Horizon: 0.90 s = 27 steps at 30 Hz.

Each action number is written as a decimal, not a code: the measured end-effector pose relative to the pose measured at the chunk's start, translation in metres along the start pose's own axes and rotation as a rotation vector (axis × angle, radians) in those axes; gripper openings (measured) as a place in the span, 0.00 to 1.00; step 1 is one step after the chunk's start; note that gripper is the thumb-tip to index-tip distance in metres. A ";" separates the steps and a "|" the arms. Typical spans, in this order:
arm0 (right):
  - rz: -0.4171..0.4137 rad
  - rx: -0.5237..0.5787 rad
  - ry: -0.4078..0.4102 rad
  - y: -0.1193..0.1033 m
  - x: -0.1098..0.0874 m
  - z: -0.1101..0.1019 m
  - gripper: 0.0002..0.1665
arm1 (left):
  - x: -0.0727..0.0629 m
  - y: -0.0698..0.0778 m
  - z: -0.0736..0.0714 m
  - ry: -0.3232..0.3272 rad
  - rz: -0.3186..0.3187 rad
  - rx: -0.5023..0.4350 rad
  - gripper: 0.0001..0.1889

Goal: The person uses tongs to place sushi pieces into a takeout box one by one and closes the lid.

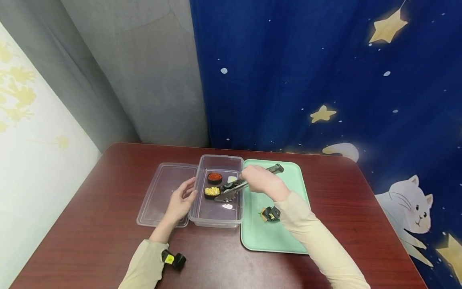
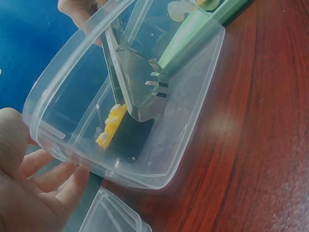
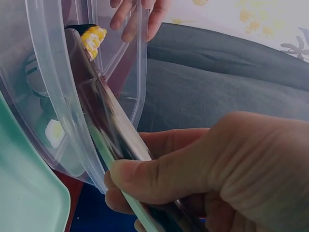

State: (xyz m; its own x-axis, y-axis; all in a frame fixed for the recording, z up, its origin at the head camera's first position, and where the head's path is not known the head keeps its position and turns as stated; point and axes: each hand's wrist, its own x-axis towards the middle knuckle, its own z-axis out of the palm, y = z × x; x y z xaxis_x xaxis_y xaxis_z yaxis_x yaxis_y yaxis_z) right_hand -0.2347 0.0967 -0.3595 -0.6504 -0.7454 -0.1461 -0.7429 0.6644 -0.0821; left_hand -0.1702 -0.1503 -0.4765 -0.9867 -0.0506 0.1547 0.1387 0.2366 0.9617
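Note:
My right hand (image 1: 261,180) grips metal tongs (image 1: 240,188), which reach over the right wall into a clear plastic container (image 1: 216,220). Their ends are at a corn-topped sushi piece (image 1: 212,191) wrapped in black; whether they squeeze it I cannot tell. Behind it sits a sushi piece with red roe (image 1: 214,178). A small white roll with a yellow-green centre (image 3: 55,133) lies near the right wall, and a dark piece beside it is partly hidden by the tongs. My left hand (image 1: 180,200) rests against the container's outer left wall, its fingers fairly straight.
A clear lid (image 1: 162,196) lies flat on the brown table (image 1: 94,224), left of the container. On the right stands a light green tray (image 1: 260,239). A small food piece (image 1: 264,214) on it is partly hidden by the right wrist camera.

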 end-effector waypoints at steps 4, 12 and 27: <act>0.011 -0.002 -0.007 0.000 -0.002 -0.001 0.22 | 0.000 -0.001 0.001 0.010 0.021 0.006 0.22; 0.014 -0.016 0.012 0.011 -0.020 -0.004 0.23 | 0.000 -0.001 0.000 0.006 0.012 -0.001 0.22; 0.012 0.231 0.227 0.044 -0.078 0.004 0.27 | -0.001 0.001 0.000 0.001 0.008 -0.002 0.22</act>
State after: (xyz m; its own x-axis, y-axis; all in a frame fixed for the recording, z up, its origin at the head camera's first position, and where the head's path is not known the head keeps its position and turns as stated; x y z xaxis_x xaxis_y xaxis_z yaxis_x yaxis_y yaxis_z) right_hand -0.2161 0.1843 -0.3552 -0.6972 -0.7131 0.0729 -0.6960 0.6491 -0.3070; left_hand -0.1689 -0.1498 -0.4762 -0.9854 -0.0492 0.1630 0.1472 0.2347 0.9608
